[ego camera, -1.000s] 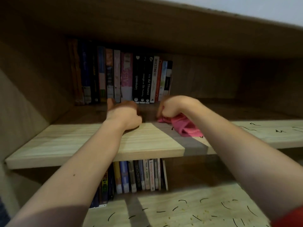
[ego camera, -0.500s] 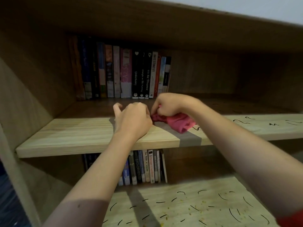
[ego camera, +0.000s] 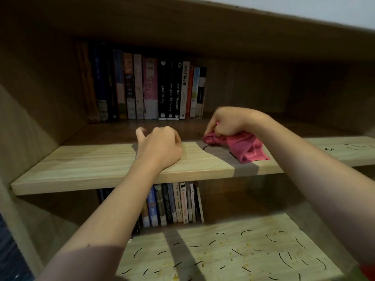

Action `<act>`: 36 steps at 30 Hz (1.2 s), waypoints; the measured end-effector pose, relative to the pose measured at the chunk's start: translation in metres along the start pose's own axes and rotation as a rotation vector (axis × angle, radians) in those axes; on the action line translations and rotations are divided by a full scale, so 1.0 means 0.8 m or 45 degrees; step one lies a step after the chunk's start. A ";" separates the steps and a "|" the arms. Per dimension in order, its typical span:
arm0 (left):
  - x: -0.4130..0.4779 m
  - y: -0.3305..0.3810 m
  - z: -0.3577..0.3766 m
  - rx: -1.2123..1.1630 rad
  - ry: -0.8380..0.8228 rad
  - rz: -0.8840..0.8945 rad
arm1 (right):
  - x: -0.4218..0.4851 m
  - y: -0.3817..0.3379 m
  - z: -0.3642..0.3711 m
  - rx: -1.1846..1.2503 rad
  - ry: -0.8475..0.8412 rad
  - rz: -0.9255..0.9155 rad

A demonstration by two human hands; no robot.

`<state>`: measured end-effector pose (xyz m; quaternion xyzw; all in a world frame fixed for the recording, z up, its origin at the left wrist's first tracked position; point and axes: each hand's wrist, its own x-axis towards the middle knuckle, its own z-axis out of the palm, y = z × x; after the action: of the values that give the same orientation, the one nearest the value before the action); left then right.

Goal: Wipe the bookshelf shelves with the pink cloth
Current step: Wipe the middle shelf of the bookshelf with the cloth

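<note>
My right hand is clenched on a crumpled pink cloth, pressing it onto the upper wooden shelf right of centre. Black pen marks show on the board beside and under the cloth, and more lie further right. My left hand rests on the same shelf to the left of the cloth, fingers curled loosely with nothing in them. The lower shelf carries many black marks and yellowish crumbs.
A row of upright books stands at the back left of the upper shelf. A shorter row of books stands at the back of the lower shelf. The bookcase side wall rises on the left.
My right hand has slid the pink cloth rightward along the upper shelf, uncovering a black mark. My left hand has drawn back from the cloth and stays on the board.
</note>
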<state>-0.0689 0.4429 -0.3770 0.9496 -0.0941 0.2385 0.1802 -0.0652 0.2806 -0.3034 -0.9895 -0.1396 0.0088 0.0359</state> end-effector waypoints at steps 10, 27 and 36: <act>-0.002 -0.001 -0.002 -0.121 -0.134 0.108 | -0.018 -0.004 0.016 -0.009 0.035 -0.042; -0.001 -0.001 0.001 -0.086 -0.185 0.092 | -0.013 -0.008 0.009 -0.066 -0.034 -0.007; -0.001 -0.002 0.001 -0.108 -0.177 0.097 | -0.014 -0.002 0.002 -0.111 -0.113 0.063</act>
<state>-0.0685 0.4440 -0.3788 0.9512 -0.1524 0.1744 0.2041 -0.0762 0.2790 -0.3050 -0.9919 -0.1167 0.0475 -0.0136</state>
